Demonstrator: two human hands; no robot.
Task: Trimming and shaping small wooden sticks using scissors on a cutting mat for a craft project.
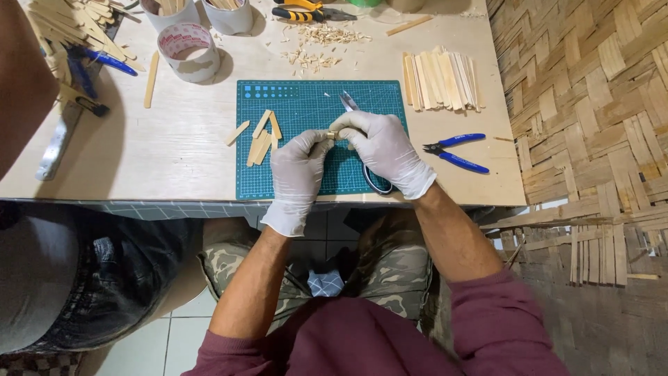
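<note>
Both my hands wear white gloves and meet over the green cutting mat point(306, 97). My left hand point(298, 167) pinches one end of a small wooden stick piece point(334, 134). My right hand point(381, 150) grips the other end, fingers curled over it. Most of the piece is hidden by my fingers. Scissors point(348, 102) lie on the mat under my right hand, their black handle loop showing near the mat's front edge. Several cut wooden stick pieces point(261, 139) lie on the mat to the left of my hands.
A stack of wooden sticks point(440, 81) lies right of the mat, blue-handled pliers point(456, 152) below it. Tape roll point(186, 47), cups, wood chips point(316, 49) and yellow-handled pliers point(306, 12) sit at the back. Another person's legs point(76, 271) are at left. A woven bamboo wall point(591, 104) is right.
</note>
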